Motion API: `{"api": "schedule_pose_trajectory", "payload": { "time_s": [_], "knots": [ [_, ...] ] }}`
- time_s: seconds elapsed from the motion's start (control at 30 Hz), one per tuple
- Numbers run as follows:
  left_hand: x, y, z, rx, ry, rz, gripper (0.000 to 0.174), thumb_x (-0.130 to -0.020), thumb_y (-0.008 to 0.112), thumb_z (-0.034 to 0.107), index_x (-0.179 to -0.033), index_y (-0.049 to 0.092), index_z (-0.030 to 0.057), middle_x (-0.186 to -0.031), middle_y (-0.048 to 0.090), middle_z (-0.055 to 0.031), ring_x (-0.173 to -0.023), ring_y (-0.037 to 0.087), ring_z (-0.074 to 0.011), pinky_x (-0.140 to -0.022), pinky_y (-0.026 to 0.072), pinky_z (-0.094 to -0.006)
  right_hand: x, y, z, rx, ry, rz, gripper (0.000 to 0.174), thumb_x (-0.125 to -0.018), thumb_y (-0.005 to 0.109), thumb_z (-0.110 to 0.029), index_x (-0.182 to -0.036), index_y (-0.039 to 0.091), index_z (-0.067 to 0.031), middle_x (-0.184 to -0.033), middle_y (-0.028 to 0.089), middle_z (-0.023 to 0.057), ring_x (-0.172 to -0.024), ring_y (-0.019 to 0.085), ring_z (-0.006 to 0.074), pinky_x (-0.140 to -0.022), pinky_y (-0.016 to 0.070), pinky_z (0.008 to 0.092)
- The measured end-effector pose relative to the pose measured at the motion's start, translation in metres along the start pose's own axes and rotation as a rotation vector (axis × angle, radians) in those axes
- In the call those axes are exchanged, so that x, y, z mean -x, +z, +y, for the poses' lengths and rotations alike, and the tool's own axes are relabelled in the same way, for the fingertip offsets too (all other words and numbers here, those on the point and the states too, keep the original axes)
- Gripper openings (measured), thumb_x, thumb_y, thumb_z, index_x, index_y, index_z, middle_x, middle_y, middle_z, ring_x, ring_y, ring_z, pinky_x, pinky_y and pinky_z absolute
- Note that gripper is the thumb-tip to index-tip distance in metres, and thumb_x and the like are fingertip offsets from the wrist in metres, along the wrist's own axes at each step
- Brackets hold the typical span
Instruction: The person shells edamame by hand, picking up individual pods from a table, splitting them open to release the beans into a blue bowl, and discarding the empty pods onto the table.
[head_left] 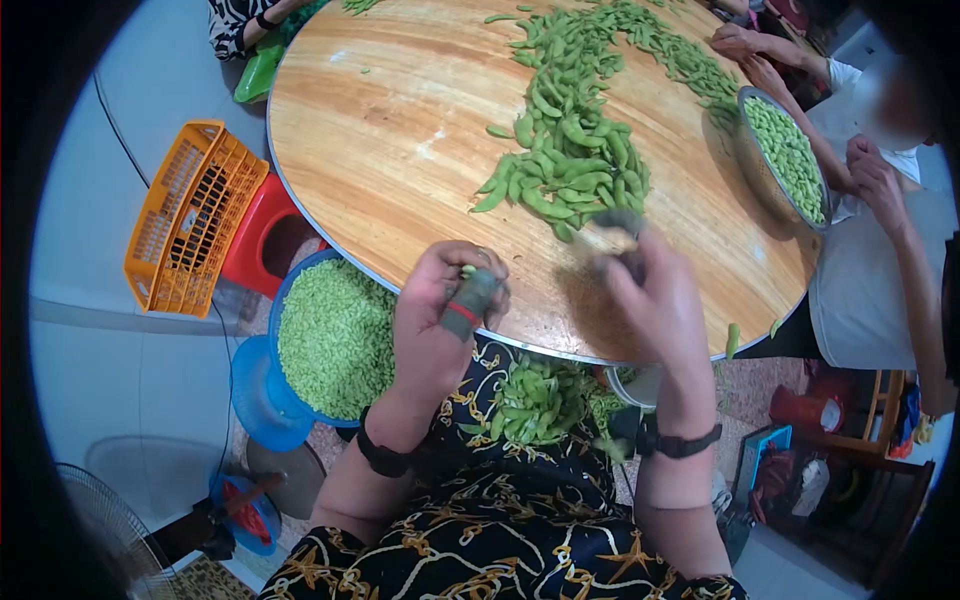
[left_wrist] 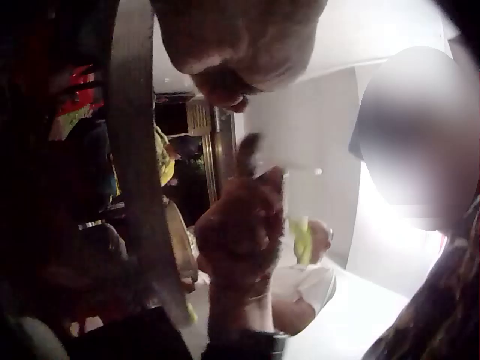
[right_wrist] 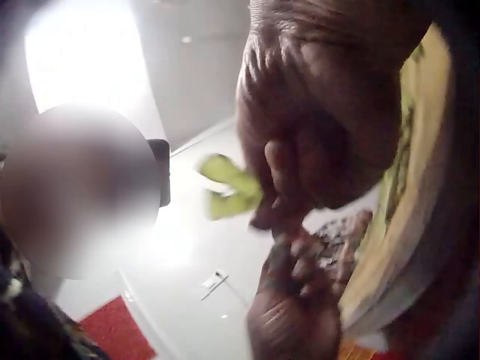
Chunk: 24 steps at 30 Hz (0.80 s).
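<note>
My left hand (head_left: 430,305) is at the near table edge, fingers curled; its thumb wears a dark green cover with a red band. Between thumb and fingers it pinches a green soybean pod (head_left: 468,270), mostly hidden. To the right, my motion-blurred right hand (head_left: 665,290) hovers over the table, thumb and dark-tipped index finger apart with nothing visible between them. A blurred split pod shell (right_wrist: 232,187) shows beside its fingers in the right wrist view. Unshelled pods (head_left: 580,165) lie in a long heap beyond both hands. More pods (head_left: 540,400) rest on my lap.
A blue basin (head_left: 285,310) of shelled beans stands below the table (head_left: 380,150) at left, near an orange crate (head_left: 190,220) and red stool (head_left: 255,240). At right is a metal colander (head_left: 750,160) of beans. Other people sit round the table. A fan (head_left: 100,530) stands lower left.
</note>
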<state>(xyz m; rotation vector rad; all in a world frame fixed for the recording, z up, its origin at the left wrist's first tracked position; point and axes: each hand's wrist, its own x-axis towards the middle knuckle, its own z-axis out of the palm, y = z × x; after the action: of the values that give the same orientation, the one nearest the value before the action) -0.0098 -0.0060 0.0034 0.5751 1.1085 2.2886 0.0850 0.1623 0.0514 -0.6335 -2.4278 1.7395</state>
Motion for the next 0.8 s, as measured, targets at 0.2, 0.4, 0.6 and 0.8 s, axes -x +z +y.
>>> {"api": "schedule_pose_trajectory", "payload": {
  "time_s": [0.2, 0.4, 0.6, 0.8],
  "knots": [
    [0.001, 0.007, 0.002, 0.146, -0.290, -0.064, 0.013, -0.085, 0.051, 0.007, -0.097, 0.046, 0.0048, -0.083, 0.048, -0.0056, -0.067, 0.046, -0.0085, -0.046, 0.0329, -0.0153, -0.039, 0.005, 0.021, 0.855, -0.208, 0.429, 0.011, -0.074, 0.060, -0.011, -0.079, 0.053, -0.0038, -0.064, 0.057, 0.0227, -0.064, 0.058, 0.0405, -0.059, 0.0458, 0.0473],
    [-0.003, 0.011, 0.002, -0.025, -0.371, -0.130, 0.034, -0.086, 0.053, 0.010, -0.118, 0.045, 0.0006, -0.078, 0.047, -0.0006, -0.060, 0.041, -0.0032, -0.050, 0.0306, -0.0131, -0.012, -0.006, 0.028, -0.056, 0.013, 0.146, 0.011, -0.081, 0.053, -0.011, -0.085, 0.057, -0.0010, -0.054, 0.053, 0.0055, -0.041, 0.050, 0.0174, -0.042, 0.0417, 0.0297],
    [-0.011, 0.029, -0.005, 0.238, -0.591, -0.342, 0.040, -0.083, 0.057, 0.006, -0.121, 0.047, 0.0002, -0.105, 0.057, -0.0047, -0.091, 0.056, -0.0091, -0.079, 0.0446, -0.0214, 0.024, 0.001, 0.038, -1.282, 0.190, -0.499, 0.018, -0.083, 0.050, -0.007, -0.099, 0.053, 0.0012, -0.057, 0.048, -0.0003, -0.034, 0.033, 0.0023, -0.035, 0.0241, 0.0156],
    [-0.005, 0.032, -0.015, 0.191, -0.306, -0.163, 0.018, -0.084, 0.059, 0.006, -0.101, 0.056, 0.0005, -0.095, 0.060, -0.0049, -0.085, 0.057, -0.0089, -0.073, 0.0464, -0.0222, 0.035, 0.005, 0.019, -0.809, 0.102, -0.258, 0.019, -0.094, 0.045, -0.020, -0.097, 0.052, -0.0026, -0.061, 0.047, -0.0019, -0.048, 0.035, 0.0027, -0.044, 0.0272, 0.0170]
  ]
}}
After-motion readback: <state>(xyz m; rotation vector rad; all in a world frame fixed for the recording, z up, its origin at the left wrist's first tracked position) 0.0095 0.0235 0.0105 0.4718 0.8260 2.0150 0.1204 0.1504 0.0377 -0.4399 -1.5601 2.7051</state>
